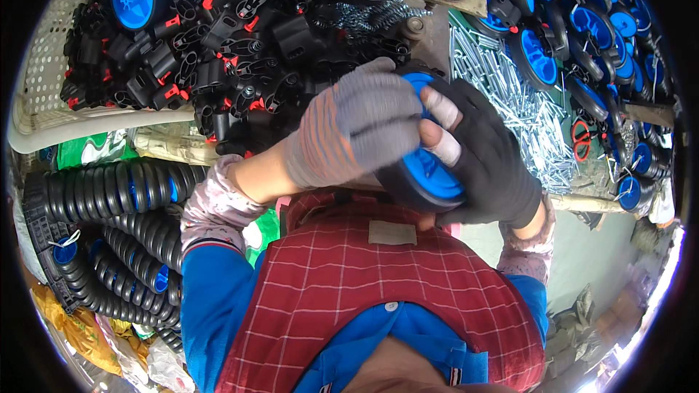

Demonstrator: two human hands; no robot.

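A wheel (pixel 431 175) with a black tyre and a bright blue hub is held in front of my chest, tilted. My right hand (pixel 499 156), in a black glove with tape round two bare fingertips, grips it from the right, those fingertips lying over the hub. Over the wheel's left and far side curls my left hand (pixel 364 127), in a grey glove with orange stripes; it is slightly blurred and its fingertips are partly hidden. A dark plastic piece (pixel 421 70) shows at the wheel's far end, but I cannot tell whether it is joined on.
Black plastic brackets (pixel 218 65) with red tabs fill a pale perforated basket (pixel 44 94) at the far left, near springs (pixel 371 14). Metal pins (pixel 510 94) lie to the right, beside red-handled scissors (pixel 581 138) and wheels (pixel 535 54). Stacked tyres (pixel 109 189) stand at left.
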